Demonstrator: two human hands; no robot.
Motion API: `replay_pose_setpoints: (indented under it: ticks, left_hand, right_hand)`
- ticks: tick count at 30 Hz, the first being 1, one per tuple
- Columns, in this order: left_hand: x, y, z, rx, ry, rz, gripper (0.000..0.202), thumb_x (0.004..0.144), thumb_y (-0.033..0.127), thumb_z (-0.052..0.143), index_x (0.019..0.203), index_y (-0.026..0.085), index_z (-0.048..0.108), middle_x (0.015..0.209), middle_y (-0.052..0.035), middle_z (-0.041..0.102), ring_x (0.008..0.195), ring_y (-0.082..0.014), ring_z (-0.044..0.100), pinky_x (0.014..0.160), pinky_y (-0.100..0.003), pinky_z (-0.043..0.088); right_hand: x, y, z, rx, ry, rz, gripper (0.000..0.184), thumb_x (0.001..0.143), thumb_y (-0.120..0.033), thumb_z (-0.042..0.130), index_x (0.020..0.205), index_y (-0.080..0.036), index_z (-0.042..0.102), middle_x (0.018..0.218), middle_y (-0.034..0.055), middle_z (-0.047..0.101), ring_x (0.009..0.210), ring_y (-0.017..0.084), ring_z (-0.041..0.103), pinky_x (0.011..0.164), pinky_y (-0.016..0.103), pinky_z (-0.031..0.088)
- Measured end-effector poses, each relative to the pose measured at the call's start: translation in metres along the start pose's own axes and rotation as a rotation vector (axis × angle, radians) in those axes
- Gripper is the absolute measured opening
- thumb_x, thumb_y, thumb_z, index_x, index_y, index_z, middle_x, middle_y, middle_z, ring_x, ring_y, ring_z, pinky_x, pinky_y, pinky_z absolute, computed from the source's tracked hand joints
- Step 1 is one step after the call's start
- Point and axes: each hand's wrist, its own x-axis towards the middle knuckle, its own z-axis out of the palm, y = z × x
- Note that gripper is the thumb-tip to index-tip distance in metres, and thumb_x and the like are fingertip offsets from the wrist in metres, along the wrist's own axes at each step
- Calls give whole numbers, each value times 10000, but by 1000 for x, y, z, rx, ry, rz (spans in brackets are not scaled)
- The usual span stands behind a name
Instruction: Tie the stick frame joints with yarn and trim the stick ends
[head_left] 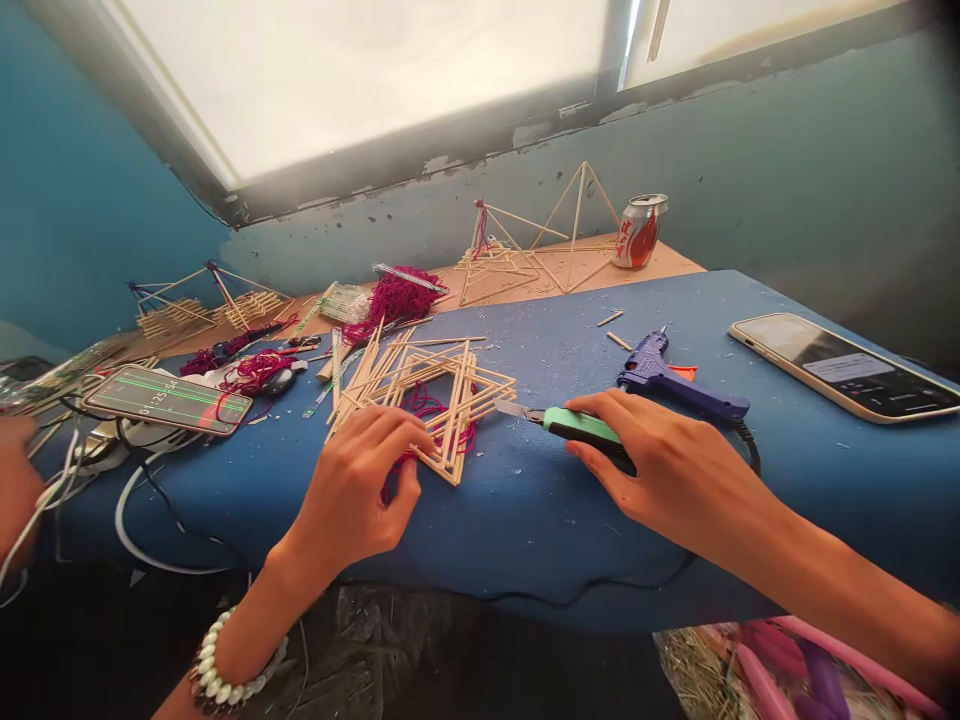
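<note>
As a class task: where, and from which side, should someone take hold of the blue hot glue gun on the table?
Grip the glue gun by its long handle, coming from above on the near right side: it lies on its side with the handle pointing right, cord trailing from its end.

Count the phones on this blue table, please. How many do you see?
2. One smartphone, showing a timer, lies at the left of the blue table; the other smartphone lies at its right side. More may be hidden at far left.
</note>
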Motion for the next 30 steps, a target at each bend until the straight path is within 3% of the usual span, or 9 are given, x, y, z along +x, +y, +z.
replay_pose_setpoints:
  ticks: [2, 5, 11, 19, 26, 30]
  left_hand:
    - [7, 6, 5, 117, 17, -147, 135, 1005, 277, 555, 968, 212, 666, 974, -58, 729, 961, -263, 663, 877, -459, 540]
    - [19, 11, 15, 236, -30, -246, 274, 974, 473, 653, 1033, 215, 722, 1035, -74, 732, 1010, -305, 667, 901, -485, 538]
    - [13, 5, 23, 179, -42, -270, 183, 998, 353, 637, 1076, 249, 766, 1014, -43, 735, 980, -241, 679, 808, -379, 542]
    - [-1, -4, 28, 71, 14, -169, 233, 1038, 289, 581, 1202, 210, 727, 1091, -63, 707, 1011, -226, 668, 859, -381, 564]
    - [-2, -17, 25, -1, -31, -59, 262, 1047, 235, 585, 1288, 220, 685, 1176, -71, 704, 1100, -228, 625, 951, -399, 571]
    - [0, -25, 17, -75, -112, -19, 290, 1064, 246, 565, 1333, 233, 670, 1226, -72, 694, 1177, -230, 593, 1021, -419, 545]
  right_hand:
    - [10, -6, 1, 33, 17, 24, 260, 1020, -363, 567, 1231, -213, 594, 1086, 52, 728, 883, 250, 741, 671, 339, 479]
    - [29, -18, 0, 122, 16, 29, 241, 1006, -335, 572, 1209, -205, 583, 1077, 57, 725, 816, 225, 725, 666, 321, 443]
    - [52, -26, 0, 261, -173, -99, 212, 1021, -296, 528, 1212, -205, 539, 868, 23, 739, 715, 223, 706, 639, 298, 364]
    - [49, -22, 9, 270, -125, -153, 220, 1031, -301, 507, 1231, -212, 519, 899, 28, 734, 702, 216, 687, 648, 295, 386]
    - [46, -24, 12, 191, -116, -150, 184, 1033, -295, 507, 1199, -215, 507, 816, 2, 695, 617, 198, 633, 607, 289, 368]
    - [43, -23, 13, 189, -122, -157, 164, 1040, -284, 499, 1191, -221, 502, 785, -9, 684, 579, 188, 609, 587, 286, 362]
